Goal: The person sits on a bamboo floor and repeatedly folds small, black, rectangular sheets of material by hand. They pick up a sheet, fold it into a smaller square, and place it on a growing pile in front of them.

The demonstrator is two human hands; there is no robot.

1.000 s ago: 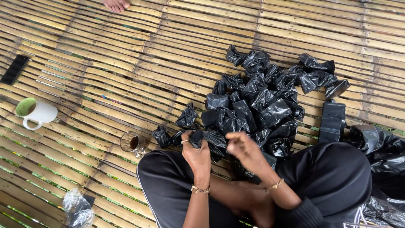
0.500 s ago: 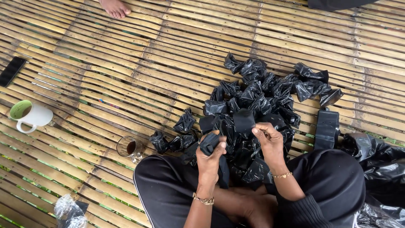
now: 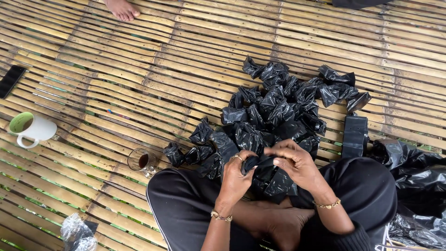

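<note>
Seated person in black trousers, feet bare; left hand (image 3: 236, 179) with finger ring and gold chain bracelet; right hand (image 3: 297, 165) with gold chain bracelet

The left hand (image 3: 237, 179) and right hand (image 3: 297, 165) pinch a shiny black bag (image 3: 272, 179). Each wrist has a gold bracelet (image 3: 327, 204). Just past the hands lies a pile of black bags (image 3: 278, 111). Under it all is a floor (image 3: 139, 69) of tan stripes. Far to the left of the hands is a white mug (image 3: 33, 130), green inside.
</note>
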